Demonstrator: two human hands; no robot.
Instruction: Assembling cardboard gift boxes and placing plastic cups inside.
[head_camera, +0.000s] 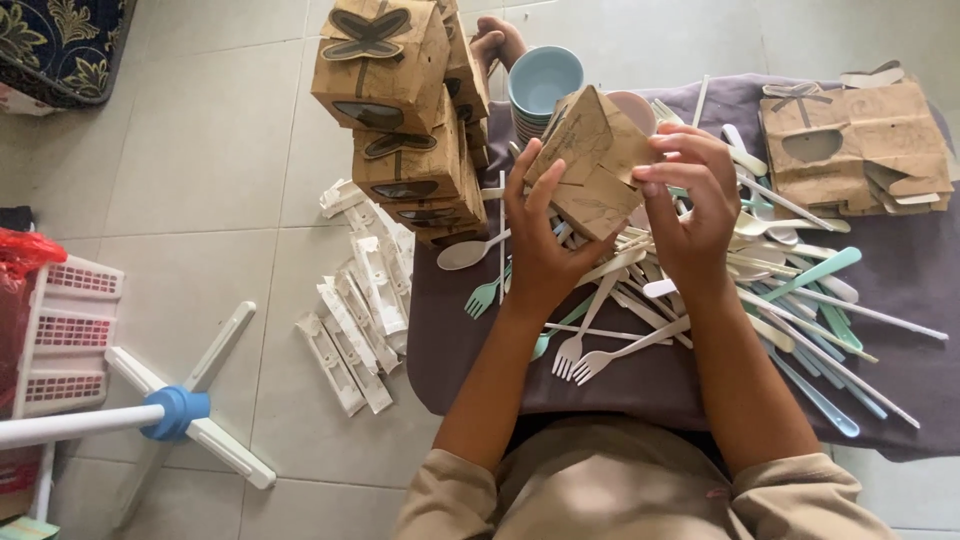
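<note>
The person is holding a brown cardboard box (592, 165) up in both hands, above the heap of plastic cutlery (720, 290) that is lying on a grey cloth (480, 370). The box is tilted, one corner pointing up, and is only partly folded. The left hand (540, 245) is cupping the box from below and on its left side, its fingers (522, 180) spread and lying flat against the cardboard. The right hand (695, 200) is gripping the box's right edge, its fingers (668, 160) curled over and pinching a flap there.

Just behind the box a stack of pale blue cups (542, 85) is standing, with a pink cup (636, 108) partly hidden beside it. To the left of the box a leaning tower of finished boxes (400, 120) with butterfly cut-outs is rising toward the camera. To the right of the box, well apart, a pile of flat unfolded boxes (860, 145) is lying on the cloth. Forks, spoons and thin sticks in white, cream and mint are spreading out below and to the right of the box. Left of the cloth, on the tiled floor (200, 180), white plastic strips (355, 300) are lying scattered, and farther left a white stand with a blue hub (175, 412) is resting beside a white basket (65, 335).
</note>
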